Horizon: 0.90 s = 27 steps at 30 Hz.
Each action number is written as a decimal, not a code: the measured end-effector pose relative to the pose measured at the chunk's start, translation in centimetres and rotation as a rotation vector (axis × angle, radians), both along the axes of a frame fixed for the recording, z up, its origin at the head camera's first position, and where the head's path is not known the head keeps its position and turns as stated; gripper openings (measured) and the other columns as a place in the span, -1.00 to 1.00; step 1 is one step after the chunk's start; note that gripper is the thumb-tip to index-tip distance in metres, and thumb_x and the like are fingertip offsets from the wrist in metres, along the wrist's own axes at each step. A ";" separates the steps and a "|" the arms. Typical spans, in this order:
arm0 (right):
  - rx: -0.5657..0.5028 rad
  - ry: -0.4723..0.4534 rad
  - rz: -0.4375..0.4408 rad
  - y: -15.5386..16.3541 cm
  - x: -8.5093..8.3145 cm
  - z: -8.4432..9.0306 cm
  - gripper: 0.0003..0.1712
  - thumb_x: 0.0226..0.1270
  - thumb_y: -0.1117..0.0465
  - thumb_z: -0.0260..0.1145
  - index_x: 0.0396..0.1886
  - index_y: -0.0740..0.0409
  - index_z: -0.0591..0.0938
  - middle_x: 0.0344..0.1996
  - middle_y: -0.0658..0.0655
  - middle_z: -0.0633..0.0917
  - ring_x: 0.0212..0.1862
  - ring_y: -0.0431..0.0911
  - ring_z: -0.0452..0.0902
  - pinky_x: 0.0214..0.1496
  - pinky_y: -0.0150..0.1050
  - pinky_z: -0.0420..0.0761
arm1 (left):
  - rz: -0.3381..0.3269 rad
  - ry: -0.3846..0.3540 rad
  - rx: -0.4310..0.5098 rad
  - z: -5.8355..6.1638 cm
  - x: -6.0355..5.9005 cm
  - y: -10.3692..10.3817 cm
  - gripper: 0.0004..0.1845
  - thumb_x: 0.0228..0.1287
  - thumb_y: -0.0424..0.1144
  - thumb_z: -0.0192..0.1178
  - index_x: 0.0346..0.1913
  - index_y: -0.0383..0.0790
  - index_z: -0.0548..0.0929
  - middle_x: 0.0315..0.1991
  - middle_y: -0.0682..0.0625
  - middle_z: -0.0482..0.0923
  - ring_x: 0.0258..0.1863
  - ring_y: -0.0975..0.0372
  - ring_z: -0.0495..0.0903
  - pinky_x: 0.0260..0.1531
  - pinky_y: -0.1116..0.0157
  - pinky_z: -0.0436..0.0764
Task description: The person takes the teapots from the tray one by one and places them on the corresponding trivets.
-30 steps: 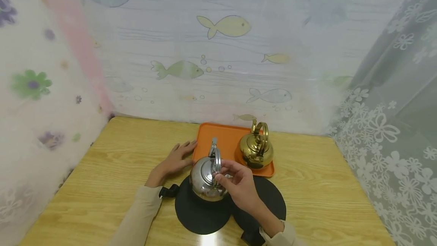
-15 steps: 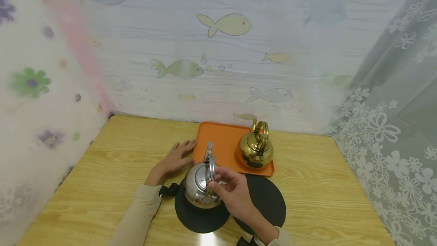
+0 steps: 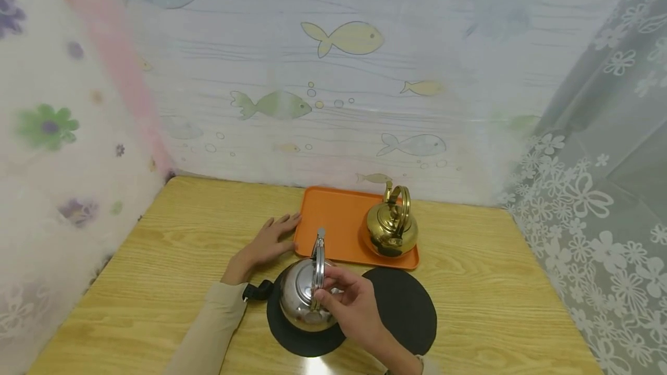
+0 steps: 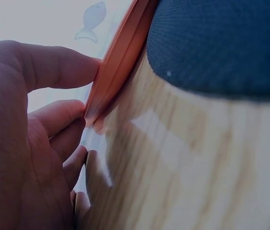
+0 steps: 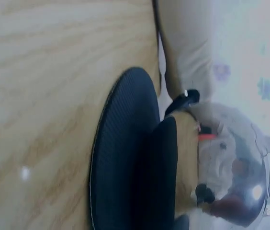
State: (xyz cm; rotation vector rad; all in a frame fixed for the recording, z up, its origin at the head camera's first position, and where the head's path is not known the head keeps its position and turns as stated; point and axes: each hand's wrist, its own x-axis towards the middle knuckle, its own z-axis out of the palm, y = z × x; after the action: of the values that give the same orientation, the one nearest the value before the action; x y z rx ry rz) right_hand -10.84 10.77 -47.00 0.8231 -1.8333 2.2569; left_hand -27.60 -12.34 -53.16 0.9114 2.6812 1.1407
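Gripping the handle of the silver kettle (image 3: 304,294), your right hand (image 3: 349,305) holds it over the nearer black mat (image 3: 304,340), with a second mat (image 3: 406,305) just beside. Farther off, your left hand (image 3: 268,242) lies flat on the bench (image 3: 172,247), fingertips touching the orange tray (image 3: 339,219) that carries a gold kettle (image 3: 391,227)

Gold kettle (image 3: 391,229) blocks the tray (image 3: 339,213) right; its left half free.

No text, label, brand or number can be read anywhere in these views.
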 end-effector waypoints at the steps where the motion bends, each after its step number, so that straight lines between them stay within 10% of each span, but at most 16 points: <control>1: -0.005 0.010 0.005 -0.1 0.0 0.0 -0.62 0.36 0.44 0.34 0.06 0.67 0.54 -0.24 -0.14 0.71 -0.17 -0.33 0.68 -0.26 -0.46 0.72 | 0.000 0.002 0.000 0.0 0.0 0.0 -0.24 0.36 -0.11 0.22 0.55 -0.31 0.27 0.57 -0.20 0.18 0.57 -0.20 0.06 0.54 -0.24 -0.21; 27: 0.056 -0.062 -0.019 -0.7 0.8 0.4 -0.66 0.36 0.43 0.35 0.05 0.58 0.58 -0.31 -0.01 0.70 -0.22 -0.34 0.66 -0.28 -0.43 0.73 | 0.006 0.004 0.008 0.1 0.1 0.0 -0.25 0.36 -0.17 0.22 0.54 -0.34 0.27 0.57 -0.20 0.18 0.58 -0.20 0.05 0.54 -0.24 -0.22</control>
State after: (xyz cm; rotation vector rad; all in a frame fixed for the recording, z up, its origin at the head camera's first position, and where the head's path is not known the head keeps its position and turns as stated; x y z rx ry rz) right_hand -10.03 10.09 -46.61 0.7493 -1.9311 2.2538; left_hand -27.48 -12.37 -53.05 0.9082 2.6859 1.1529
